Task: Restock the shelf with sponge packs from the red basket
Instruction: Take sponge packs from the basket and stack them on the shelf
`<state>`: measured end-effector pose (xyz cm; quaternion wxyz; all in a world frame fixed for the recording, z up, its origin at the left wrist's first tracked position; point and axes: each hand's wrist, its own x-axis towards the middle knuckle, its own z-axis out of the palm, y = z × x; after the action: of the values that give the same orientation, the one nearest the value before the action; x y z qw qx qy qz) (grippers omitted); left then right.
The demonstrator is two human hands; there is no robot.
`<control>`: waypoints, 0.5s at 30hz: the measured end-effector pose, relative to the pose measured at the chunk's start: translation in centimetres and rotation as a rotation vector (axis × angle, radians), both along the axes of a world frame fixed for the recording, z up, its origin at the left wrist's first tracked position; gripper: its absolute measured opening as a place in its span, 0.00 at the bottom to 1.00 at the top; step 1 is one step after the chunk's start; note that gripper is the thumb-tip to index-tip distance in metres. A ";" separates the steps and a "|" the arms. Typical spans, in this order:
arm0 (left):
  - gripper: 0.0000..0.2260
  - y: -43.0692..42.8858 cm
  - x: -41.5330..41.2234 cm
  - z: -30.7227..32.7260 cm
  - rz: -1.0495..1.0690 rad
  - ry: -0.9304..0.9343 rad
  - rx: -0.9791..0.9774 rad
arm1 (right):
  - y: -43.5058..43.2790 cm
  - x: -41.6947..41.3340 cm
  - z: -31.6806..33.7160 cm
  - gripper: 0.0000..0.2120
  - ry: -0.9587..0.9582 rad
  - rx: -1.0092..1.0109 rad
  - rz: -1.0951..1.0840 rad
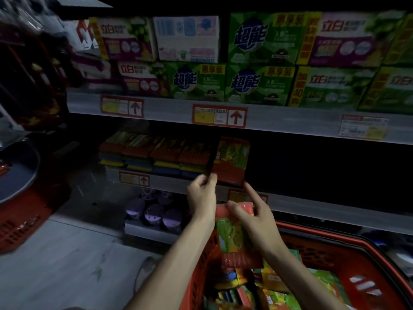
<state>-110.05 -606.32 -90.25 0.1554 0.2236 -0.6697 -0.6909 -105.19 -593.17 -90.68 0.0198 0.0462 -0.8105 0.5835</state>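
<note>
Left hand [201, 193]: fingers pinched shut on the lower end of a thin dark upright strip [213, 156], seemingly a divider, at the front edge of the middle shelf [312, 199]
Right hand [252, 212]: closed around the top of a red and green plastic-wrapped sponge pack [234, 238], index finger stretched up to touch the lower corner of another pack
Held pack: hangs upright between the two forearms, above the left rim of the basket, below the shelf edge
Pack on shelf: a red and green sponge pack with orange base [232, 161] stands tilted at the shelf front, just right of the dark strip
Shelf stock: row of stacked sponge packs, red tops over blue and yellow layers [154, 156], left of the strip; shelf space to the right is too dark to read
Red plastic mesh basket [324, 249]: lower right, holds a loose heap of further bright packs [279, 287]
Upper shelf: green and purple printed cartons [257, 59], red-framed price tags with arrows [220, 117] on the rail
Bottom shelf: round purple-lidded containers [154, 214]
Far left: second red basket [20, 220] on the grey floor
</note>
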 end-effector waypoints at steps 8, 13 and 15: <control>0.17 0.2 0.0 0.9 0.019 -0.010 -0.003 | -0.6 -1.3 1.3 0.40 -0.027 -0.037 -0.012; 0.15 0.1 0.3 1.9 0.014 -0.013 0.001 | -0.6 -1.6 2.3 0.25 -0.054 -0.089 0.027; 0.06 0.0 0.3 1.7 0.021 -0.015 0.020 | -0.4 -1.6 2.5 0.20 -0.073 -0.157 0.044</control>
<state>-109.76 -606.31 -88.51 0.1554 0.2371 -0.6617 -0.6941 -106.83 -593.59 -88.21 -0.0188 0.0410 -0.7612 0.6470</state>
